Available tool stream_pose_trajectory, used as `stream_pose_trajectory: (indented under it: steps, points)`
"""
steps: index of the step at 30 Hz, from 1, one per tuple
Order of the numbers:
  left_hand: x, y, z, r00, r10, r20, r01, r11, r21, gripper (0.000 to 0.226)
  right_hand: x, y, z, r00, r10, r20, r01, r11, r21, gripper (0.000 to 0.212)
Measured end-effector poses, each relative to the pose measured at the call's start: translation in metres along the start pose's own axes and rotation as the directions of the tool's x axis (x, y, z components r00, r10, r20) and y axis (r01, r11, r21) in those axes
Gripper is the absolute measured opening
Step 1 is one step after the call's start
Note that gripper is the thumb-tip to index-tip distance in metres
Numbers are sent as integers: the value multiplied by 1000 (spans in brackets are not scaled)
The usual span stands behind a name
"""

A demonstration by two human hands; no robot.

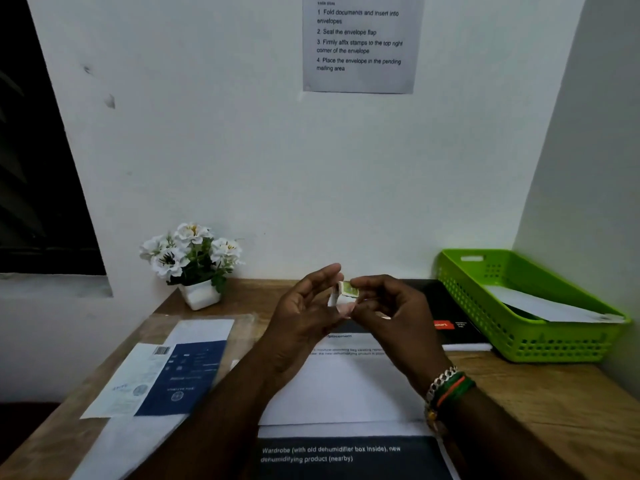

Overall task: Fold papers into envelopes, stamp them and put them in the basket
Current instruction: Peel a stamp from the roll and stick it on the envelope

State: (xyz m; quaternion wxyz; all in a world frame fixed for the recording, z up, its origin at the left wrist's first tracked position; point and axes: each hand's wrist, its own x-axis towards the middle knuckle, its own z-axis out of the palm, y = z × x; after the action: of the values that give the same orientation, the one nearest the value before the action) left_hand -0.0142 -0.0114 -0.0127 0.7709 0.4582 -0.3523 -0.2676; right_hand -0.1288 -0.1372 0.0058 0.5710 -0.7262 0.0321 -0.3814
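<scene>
Both hands are raised above the middle of the wooden desk (pixel 540 403). Between them is a small green stamp (pixel 349 289) on a scrap of white backing paper. My right hand (pixel 391 306) pinches the stamp with thumb and fingertips. My left hand (pixel 304 306) holds the white backing from the left, its upper fingers stretched out. Below the hands lies a white envelope (pixel 346 389) on printed sheets. The green basket (pixel 519 341) stands at the right against the wall, with a white envelope (pixel 540 306) inside it.
A pot of white flowers (pixel 194 261) stands at the back left. Blue and white printed papers (pixel 162 379) lie at the left of the desk. A black folder (pixel 450 317) lies beside the basket. An instruction sheet (pixel 360 43) hangs on the wall.
</scene>
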Motion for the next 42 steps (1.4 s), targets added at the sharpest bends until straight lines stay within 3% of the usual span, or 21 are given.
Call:
stream_pose_trajectory:
  steps: [6,15,30,42]
  points:
    - [-2,0,2,998,3,-65,1,998,57,57,-3,0,3,999,-49,16,49,999,-14,28]
    - [-5,8,5,997,46,-54,-36,983,179,60,-1,-1,-8,999,-41,35,43,996,-77,28]
    - [-8,12,9,994,-22,-108,49,966,253,42,6,4,-19,984,-177,25,178,966,-186,3]
    - [-10,11,10,993,-43,-107,75,945,318,38,10,11,-24,960,-253,117,279,876,-395,12]
